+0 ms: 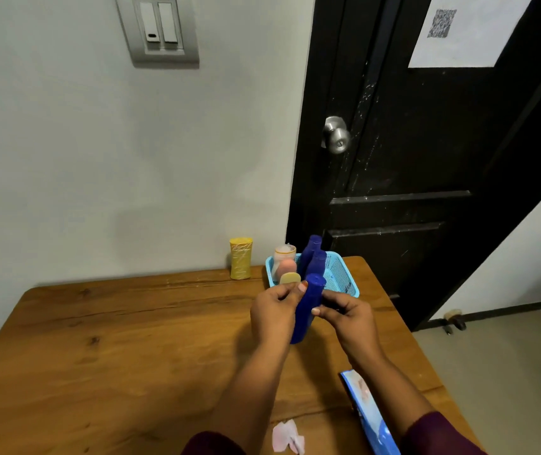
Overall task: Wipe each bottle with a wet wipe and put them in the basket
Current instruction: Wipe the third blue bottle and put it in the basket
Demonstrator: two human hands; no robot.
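A dark blue bottle [306, 307] is held upright above the wooden table [114, 339], just in front of the light blue basket [341, 277]. My left hand [274, 311] grips it from the left, thumb up near the cap. My right hand [344, 311] grips it from the right. Inside the basket stand two more dark blue bottles [315, 257], a pale bottle with a pink cap [284, 262] and a cream-capped one [290, 278]. A yellow bottle [240, 258] stands on the table left of the basket, by the wall. A crumpled pink wipe [288, 436] lies near the front edge.
A blue wet-wipe pack [371, 415] lies at the table's right front edge beside my right forearm. Behind the basket is a black door with a metal knob [337, 136]. A white wall runs along the table's far edge.
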